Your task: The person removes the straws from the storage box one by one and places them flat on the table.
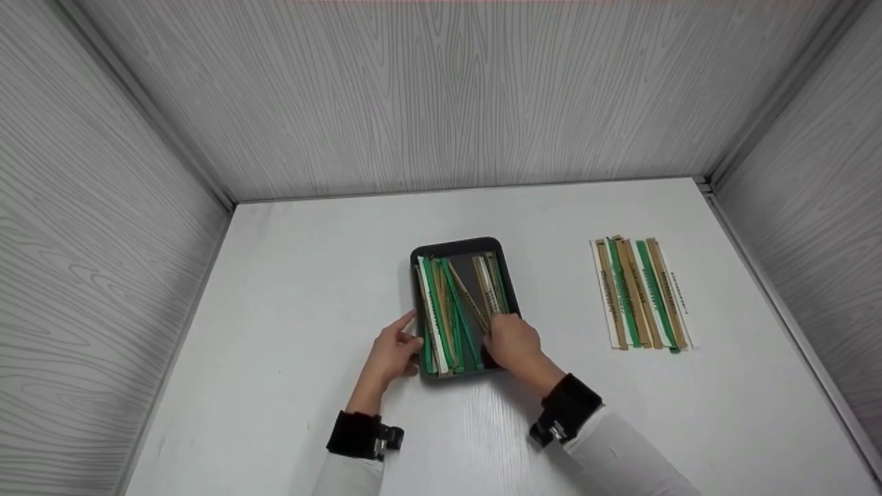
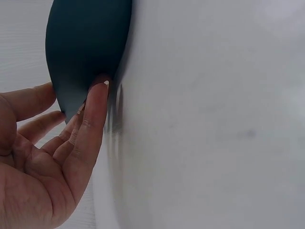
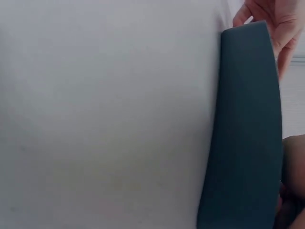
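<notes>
Bench carries one black tray. Left grip pinches its left wall; right grip, hiding its near right corner, clasps one brown strip. Overlapping strips crowd inside, uncountable; right of the tray lie two green strips among brown ones and white ones.

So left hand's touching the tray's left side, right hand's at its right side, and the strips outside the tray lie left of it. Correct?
One slip: the outside strips lie to the right of the tray, as the head view shows. The left hand and right hand are as you say.
</notes>
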Tool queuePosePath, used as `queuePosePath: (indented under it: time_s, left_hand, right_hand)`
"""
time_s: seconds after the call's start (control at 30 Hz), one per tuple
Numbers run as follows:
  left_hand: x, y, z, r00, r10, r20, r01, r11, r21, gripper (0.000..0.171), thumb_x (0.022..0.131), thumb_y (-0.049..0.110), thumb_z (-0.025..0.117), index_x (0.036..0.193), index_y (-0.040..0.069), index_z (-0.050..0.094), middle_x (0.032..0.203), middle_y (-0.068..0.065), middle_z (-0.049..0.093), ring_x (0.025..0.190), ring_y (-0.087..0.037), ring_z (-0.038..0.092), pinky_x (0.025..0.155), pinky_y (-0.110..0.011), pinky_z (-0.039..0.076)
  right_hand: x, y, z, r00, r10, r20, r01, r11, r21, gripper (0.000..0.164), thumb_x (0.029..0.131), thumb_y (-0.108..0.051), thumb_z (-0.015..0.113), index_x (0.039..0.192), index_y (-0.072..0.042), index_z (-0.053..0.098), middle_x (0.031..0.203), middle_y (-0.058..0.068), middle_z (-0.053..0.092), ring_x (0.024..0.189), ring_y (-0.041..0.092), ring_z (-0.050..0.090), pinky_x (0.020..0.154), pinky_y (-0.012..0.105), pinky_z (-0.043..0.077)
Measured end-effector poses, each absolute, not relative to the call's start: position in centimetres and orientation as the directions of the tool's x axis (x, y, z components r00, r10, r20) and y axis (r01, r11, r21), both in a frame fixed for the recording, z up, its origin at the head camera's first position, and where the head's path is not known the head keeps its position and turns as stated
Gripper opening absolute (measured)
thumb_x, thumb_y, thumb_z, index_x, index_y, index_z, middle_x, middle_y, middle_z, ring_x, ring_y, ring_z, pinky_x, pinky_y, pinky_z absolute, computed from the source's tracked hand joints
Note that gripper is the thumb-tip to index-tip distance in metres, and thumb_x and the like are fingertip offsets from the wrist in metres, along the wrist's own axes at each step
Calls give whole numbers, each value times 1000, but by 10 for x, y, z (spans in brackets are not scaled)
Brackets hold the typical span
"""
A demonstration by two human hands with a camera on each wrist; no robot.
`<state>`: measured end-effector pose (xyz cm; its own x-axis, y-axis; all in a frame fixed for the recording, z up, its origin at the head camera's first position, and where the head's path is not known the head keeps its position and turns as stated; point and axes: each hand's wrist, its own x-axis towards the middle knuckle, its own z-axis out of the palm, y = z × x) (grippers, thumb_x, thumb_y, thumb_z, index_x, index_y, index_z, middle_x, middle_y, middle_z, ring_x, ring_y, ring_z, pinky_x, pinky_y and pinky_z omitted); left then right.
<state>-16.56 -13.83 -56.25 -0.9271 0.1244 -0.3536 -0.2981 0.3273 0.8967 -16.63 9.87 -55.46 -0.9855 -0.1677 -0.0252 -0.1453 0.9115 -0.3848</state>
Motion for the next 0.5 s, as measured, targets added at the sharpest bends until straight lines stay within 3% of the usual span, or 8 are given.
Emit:
queuePosePath:
  time_s: [0.37, 0.5]
  left_hand:
    - [-165, -139, -564, -928, 125, -351, -296, 323, 899, 60, 98, 6, 57, 153, 17, 36, 102, -15, 60, 72, -22, 65, 60, -40, 56]
    - [-165, -139, -563, -929, 124, -349, -295, 321, 900, 60, 98, 6, 57, 153, 17, 37, 102, -16, 59, 71, -22, 65, 59, -40, 56]
  right_hand:
    - [-170, 123, -527, -992, -119, -28, -84, 828, -554, 8, 94, -8, 62, 87, -3, 61, 70, 5, 58, 58, 16, 56, 50, 32, 45]
    - [-170, 137, -521, -996, -91, 0, -73, 796, -600, 10, 95, -10, 61, 91, -2, 63, 71, 5, 59, 55, 15, 53, 50, 31, 43]
